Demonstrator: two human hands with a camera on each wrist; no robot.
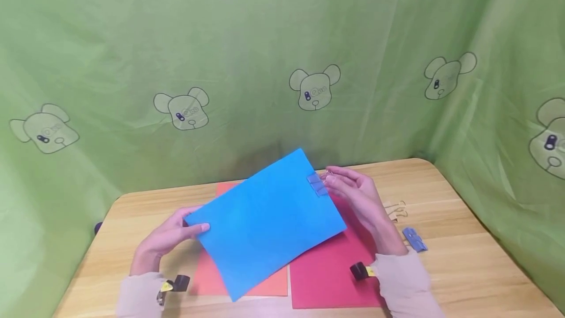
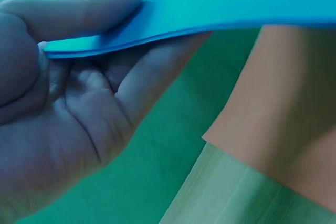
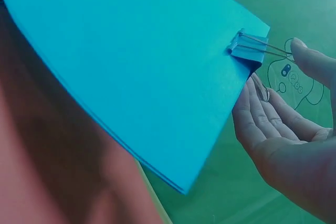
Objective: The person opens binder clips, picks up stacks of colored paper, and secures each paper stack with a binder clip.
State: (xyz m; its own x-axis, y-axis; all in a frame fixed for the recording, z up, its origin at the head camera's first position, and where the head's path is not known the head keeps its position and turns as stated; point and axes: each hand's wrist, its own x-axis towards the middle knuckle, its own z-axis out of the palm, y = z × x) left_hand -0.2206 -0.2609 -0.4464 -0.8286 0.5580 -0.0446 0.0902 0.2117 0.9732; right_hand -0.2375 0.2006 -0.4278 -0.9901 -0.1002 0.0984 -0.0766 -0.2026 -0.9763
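Observation:
A stack of blue paper is held tilted above the table. My left hand pinches its left corner, thumb on top and fingers beneath; the left wrist view shows several layered sheet edges. A blue binder clip sits on the stack's right edge. My right hand holds the clip by its wire handles, with the thumb at the upper handle's end and the fingers by the lower one. Part of the left fingers is hidden under the paper.
Orange paper and red paper lie side by side under the blue stack. Right of my right wrist, another blue binder clip lies near pale clips. A green curtain hangs behind the wooden table.

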